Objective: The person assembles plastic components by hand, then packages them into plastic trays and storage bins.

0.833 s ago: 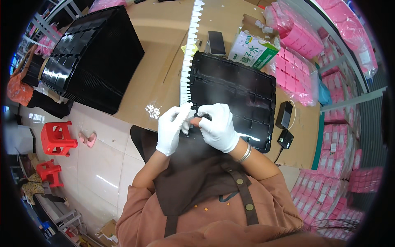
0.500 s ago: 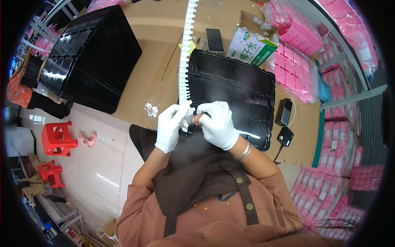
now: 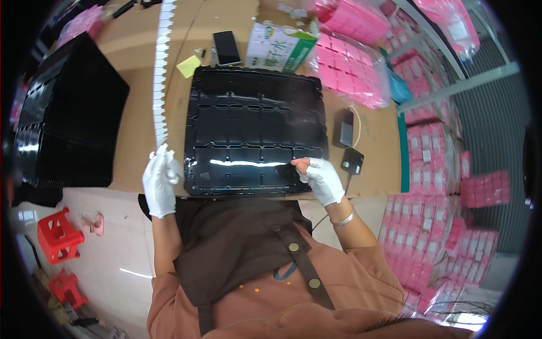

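Black tray [image 3: 257,124] flat on tabletop [image 3: 135,161]

Left hand [image 3: 160,186] points forward, fingers bunched at the white strip [image 3: 161,73]. Right hand [image 3: 324,179], well apart, angles inward, bare fingertip [image 3: 295,162] over the tray's right side. I cannot tell whether either grips anything.

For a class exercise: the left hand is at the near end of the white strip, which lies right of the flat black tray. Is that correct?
Not quite: the head view shows the white strip left of the flat black tray. The left hand is at the strip's near end.
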A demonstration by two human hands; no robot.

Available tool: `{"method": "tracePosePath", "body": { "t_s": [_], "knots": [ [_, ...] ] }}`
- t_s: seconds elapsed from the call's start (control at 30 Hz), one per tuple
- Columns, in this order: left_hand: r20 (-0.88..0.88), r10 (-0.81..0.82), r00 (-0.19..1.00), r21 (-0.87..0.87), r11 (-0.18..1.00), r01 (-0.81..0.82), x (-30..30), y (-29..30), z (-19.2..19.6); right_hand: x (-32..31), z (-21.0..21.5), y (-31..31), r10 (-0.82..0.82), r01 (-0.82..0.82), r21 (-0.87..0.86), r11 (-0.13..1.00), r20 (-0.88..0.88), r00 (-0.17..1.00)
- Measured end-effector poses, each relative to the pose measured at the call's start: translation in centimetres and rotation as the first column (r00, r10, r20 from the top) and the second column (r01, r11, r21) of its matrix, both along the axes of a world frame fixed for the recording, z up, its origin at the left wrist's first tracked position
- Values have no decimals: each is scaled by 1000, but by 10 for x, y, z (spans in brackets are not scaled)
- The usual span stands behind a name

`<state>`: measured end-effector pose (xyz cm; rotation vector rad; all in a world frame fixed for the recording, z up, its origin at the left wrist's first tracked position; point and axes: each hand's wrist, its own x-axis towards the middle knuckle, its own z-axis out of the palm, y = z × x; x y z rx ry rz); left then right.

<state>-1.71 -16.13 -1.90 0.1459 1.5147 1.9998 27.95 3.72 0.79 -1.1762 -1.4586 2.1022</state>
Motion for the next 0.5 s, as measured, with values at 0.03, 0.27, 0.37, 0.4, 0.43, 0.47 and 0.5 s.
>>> {"method": "tracePosePath", "body": {
  "t_s": [0.03, 0.27, 0.37, 0.4, 0.43, 0.47, 0.5],
  "knots": [
    [-16, 4, 1000, 0, 1000, -4, -1, 0, -3, 9, 1, 1, -30, 25, 65, 998, 83, 996],
    [-85, 15, 996, -29, 999, -18, -1, 6, -1, 47, 5, 5, -262, 94, 471, 877, 305, 915],
    [-89, 43, 995, -33, 998, -46, 3, 7, 1, 49, 1, 7, -342, 16, 658, 753, 371, 863],
    [-77, 51, 996, -24, 998, -53, 3, 6, 1, 48, -2, 6, -340, 15, 657, 754, 370, 864],
    [-77, 52, 996, -25, 998, -54, 4, 5, 2, 47, -7, 5, -347, -90, 776, 625, 379, 858],
    [-93, 45, 995, -38, 998, -48, 5, 4, 3, 46, -10, 3, -356, -194, 861, 470, 386, 851],
    [-108, 38, 993, -51, 998, -44, 5, 3, 4, 41, -11, 3, -353, -235, 872, 429, 401, 845]
  ]
}}
